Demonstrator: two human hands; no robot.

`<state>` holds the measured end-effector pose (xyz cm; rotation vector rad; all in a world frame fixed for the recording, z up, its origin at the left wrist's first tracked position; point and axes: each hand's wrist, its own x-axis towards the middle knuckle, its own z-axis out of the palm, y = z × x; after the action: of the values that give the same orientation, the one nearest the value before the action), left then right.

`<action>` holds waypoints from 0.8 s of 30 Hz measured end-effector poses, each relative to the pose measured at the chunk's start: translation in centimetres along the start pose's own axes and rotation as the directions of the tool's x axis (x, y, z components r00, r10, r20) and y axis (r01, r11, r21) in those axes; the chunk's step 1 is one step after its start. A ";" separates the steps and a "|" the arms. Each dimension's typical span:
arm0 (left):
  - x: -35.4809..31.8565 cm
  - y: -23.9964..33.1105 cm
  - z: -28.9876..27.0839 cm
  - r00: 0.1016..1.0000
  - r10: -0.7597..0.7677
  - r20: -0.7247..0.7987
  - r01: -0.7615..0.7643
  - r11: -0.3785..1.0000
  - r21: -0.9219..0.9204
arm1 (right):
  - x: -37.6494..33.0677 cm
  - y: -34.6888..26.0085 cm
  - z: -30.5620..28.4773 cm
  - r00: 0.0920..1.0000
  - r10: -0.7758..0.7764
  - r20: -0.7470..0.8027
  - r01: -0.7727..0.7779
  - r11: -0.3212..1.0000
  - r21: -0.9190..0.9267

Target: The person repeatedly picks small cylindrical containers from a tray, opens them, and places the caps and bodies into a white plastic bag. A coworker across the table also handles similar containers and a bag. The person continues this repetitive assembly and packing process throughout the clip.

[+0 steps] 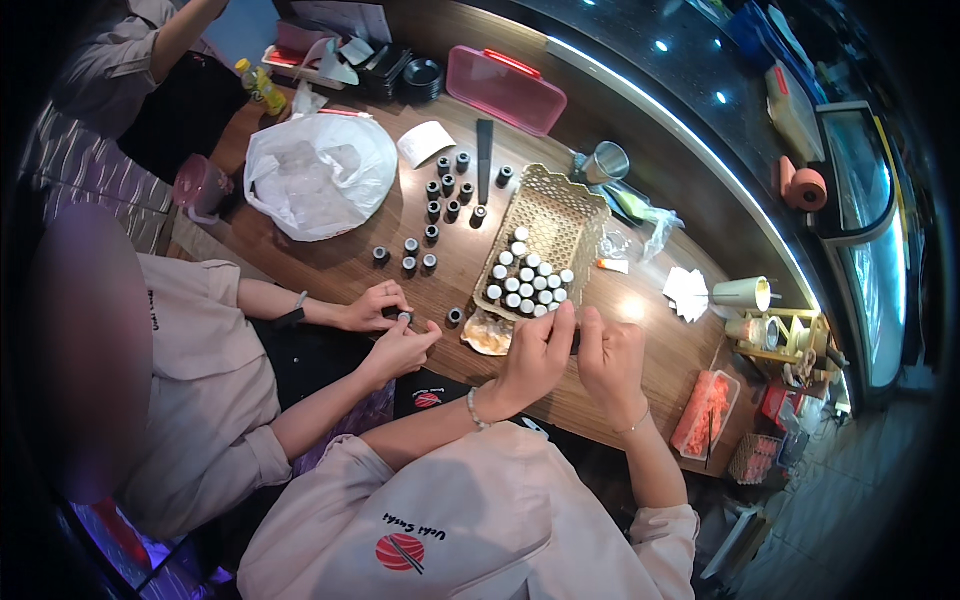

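My left hand and my right hand are raised close together at the table's near edge, fingers closed. Between them shows a sliver of what looks like a small dark bottle, mostly hidden by my fingers. Just beyond my hands lies a gold openwork basket, its near end holding several small dark bottles with white caps. A crumpled gold-brown wrapper lies beside my left hand. To the left, a co-worker's hands hold another small bottle.
Several dark bottles stand left of the basket, near a white plastic bag. A pink lidded box and a clear cup are at the back. On the right are a tub of orange food and white napkins.
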<state>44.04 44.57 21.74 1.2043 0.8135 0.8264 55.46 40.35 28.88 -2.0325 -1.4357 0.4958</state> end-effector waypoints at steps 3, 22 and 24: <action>0.3 0.3 -0.6 0.933 0.349 -0.089 -0.333 0.930 0.156 | 0.0 0.3 1.4 0.999 0.040 0.014 -0.039 0.995 -0.096; 1.2 -3.9 -4.8 0.958 -0.282 0.050 0.286 0.931 -0.226 | 0.2 0.5 6.0 0.996 -0.083 -0.027 0.079 0.991 -0.111; 1.1 -3.4 -4.7 0.824 -0.545 0.154 0.559 0.740 -0.373 | 0.4 0.6 5.9 0.958 -0.283 -0.047 0.267 0.940 -0.214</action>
<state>40.82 47.14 17.53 0.5481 0.8593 0.4393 52.44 42.05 24.05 -1.9361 -1.7498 0.1543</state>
